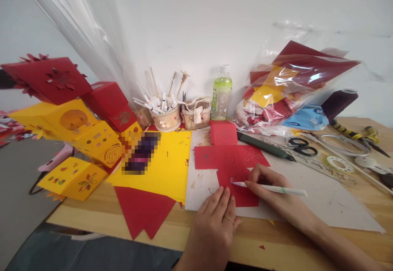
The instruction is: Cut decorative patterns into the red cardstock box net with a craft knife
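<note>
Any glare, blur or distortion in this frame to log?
Head view: bright glare on the clear, crinkled plastic bag of red and yellow paper; head view: a blocky pixelated patch hides something over the bright yellow paper sheets; head view: wide-angle stretching seems to skew the red paper box at upper left; head view: faint drawn marks on the red, cross-shaped paper look soft.

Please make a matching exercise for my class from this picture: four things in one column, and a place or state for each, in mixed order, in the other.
Column 1
1. White pen
2. Left hand
3. Bottle
4. Scissors

Column 2
A. Palm down, touching the red paper
B. Has black handles
C. Held in the right hand
D. Standing upright, white cap on

Right pairs: 1-C, 2-A, 3-D, 4-B
</note>
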